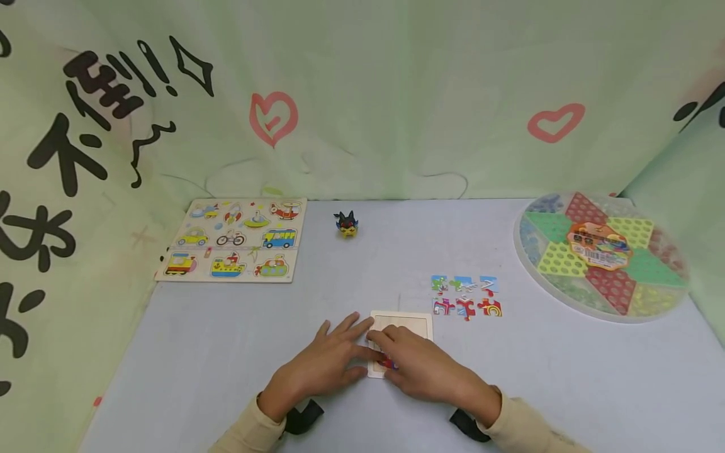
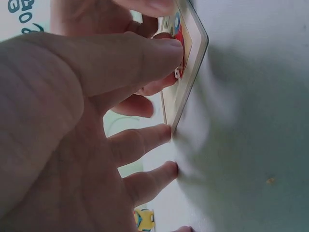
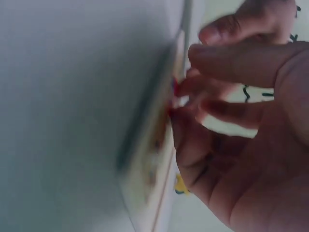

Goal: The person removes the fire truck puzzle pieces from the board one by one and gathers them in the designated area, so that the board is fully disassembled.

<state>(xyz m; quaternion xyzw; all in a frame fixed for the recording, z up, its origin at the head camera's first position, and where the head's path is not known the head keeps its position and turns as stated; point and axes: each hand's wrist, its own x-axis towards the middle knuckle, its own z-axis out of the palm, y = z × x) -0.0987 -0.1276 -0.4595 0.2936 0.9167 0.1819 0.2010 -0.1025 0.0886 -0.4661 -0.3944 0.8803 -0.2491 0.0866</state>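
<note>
A shallow wooden puzzle tray [image 1: 409, 320] lies on the table between both hands. A red and blue puzzle piece [image 1: 387, 362] shows in its lower left part, partly covered by fingers. My left hand [image 1: 325, 362] reaches over the tray's left side with spread fingers, its index fingertip at the piece. Over the tray's right side, my right hand [image 1: 421, 363] has bent fingers; in the right wrist view a fingertip touches the red piece [image 3: 175, 89] while the thumb stands apart. The left wrist view shows the left thumb close over the tray [image 2: 197, 43].
Several loose puzzle pieces [image 1: 466, 297] lie in two rows right of the tray. Farther back are a wooden vehicle puzzle board [image 1: 212, 246], a small dark and yellow toy figure [image 1: 347, 224] and a round coloured game board [image 1: 557, 289]. A printed green curtain [image 1: 362, 126] hangs behind.
</note>
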